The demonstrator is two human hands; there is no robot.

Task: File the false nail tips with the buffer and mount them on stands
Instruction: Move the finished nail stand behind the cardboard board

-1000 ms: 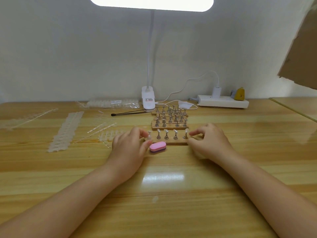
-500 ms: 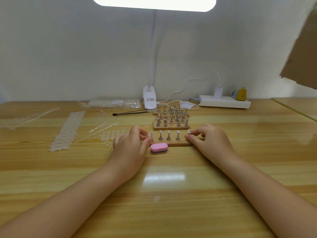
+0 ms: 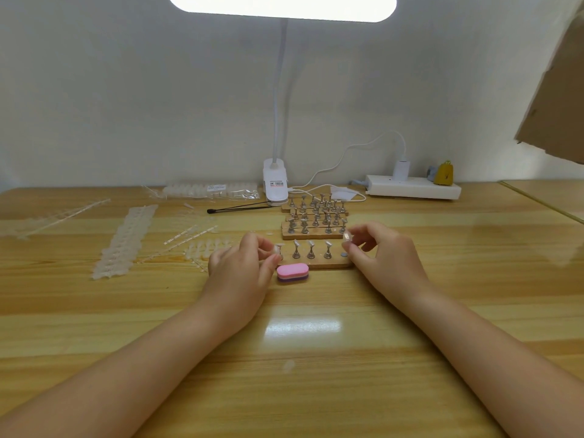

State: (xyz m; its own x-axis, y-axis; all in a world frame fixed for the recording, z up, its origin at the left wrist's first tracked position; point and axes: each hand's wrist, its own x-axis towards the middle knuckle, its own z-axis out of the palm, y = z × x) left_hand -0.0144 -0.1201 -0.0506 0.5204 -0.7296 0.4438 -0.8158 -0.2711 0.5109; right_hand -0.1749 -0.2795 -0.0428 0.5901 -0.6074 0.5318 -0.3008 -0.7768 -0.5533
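A wooden base [image 3: 319, 263] with a row of small metal stands lies in front of me, three of its middle stands [image 3: 311, 249] carrying nail tips. My left hand [image 3: 240, 270] pinches the leftmost stand [image 3: 278, 249] at the base's left end. My right hand [image 3: 384, 257] has lifted the rightmost stand [image 3: 346, 237] off the base, thumb and forefinger closed on it; a bare metal disc [image 3: 343, 255] shows where it stood. The pink and purple buffer [image 3: 292, 272] lies on the table just in front of the base, between my hands.
More wooden bases with stands [image 3: 316, 216] sit behind. Strips of clear nail tips [image 3: 126, 241] and loose tips [image 3: 205, 249] spread to the left, a bag of tips [image 3: 211, 191] at the back. Lamp clamp [image 3: 275, 184], black tweezers [image 3: 240, 208] and power strip [image 3: 412, 189] line the back.
My right hand has risen and pulled the rightmost stand up off the base. My left hand has stayed at the left end of the base.
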